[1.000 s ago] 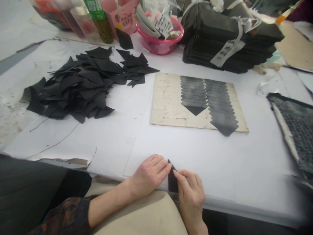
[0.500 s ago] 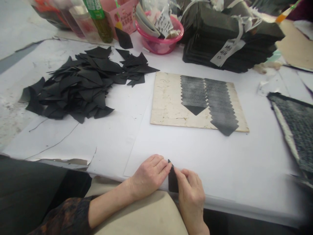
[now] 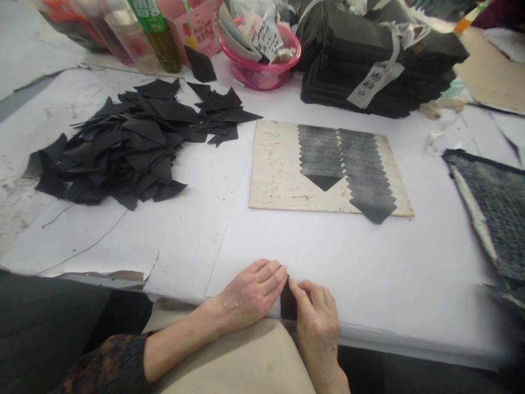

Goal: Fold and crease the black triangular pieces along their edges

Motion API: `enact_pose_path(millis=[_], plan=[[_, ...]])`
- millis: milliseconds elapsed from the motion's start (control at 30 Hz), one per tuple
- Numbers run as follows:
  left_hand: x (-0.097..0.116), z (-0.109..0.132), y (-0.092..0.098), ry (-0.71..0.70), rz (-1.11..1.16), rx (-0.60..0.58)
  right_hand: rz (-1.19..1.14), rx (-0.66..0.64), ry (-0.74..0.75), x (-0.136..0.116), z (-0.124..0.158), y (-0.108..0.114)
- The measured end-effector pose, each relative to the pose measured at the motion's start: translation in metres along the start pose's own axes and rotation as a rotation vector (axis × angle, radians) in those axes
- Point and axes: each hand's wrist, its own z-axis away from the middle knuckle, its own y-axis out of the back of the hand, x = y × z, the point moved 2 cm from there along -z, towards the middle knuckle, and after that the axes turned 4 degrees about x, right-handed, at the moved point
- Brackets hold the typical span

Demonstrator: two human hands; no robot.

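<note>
A small black piece (image 3: 289,302) lies at the table's front edge between my two hands. My left hand (image 3: 256,287) is closed, with its fingertips pressed on the piece's upper end. On the piece's right side, my right hand (image 3: 318,314) pinches the edge with thumb and forefinger. Beyond them a beige board (image 3: 279,186) bears two columns of overlapping black pieces (image 3: 322,150), their lower ends pointed. A heap of loose black pieces (image 3: 135,137) covers the table's left part.
Along the back stand a green-labelled bottle (image 3: 158,33), a pink box (image 3: 192,27), a pink basket (image 3: 262,76) and tied black stacks (image 3: 377,65). A dark textured item (image 3: 492,202) lies at the right edge.
My left fingertips now cover the piece's upper tip, which showed between my hands before. The view has shifted slightly, so the table things appear a little further left.
</note>
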Motion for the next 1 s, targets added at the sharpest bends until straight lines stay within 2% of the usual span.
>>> enact_pose_path(millis=[233,467,733,1000], plan=[[-0.02,0.005,0.011,0.038,-0.058,-0.026,-0.049,0.013,0.018,-0.008,-0.025,-0.014],[-0.02,0.005,0.012,0.057,-0.086,-0.01,-0.056,-0.141,0.043,-0.001,-0.026,0.005],[-0.02,0.007,0.01,0.066,-0.078,-0.023,-0.118,-0.048,0.029,0.009,-0.018,0.006],[-0.02,0.006,0.012,0.081,-0.061,-0.023,-0.132,-0.028,-0.022,0.012,-0.01,0.002]])
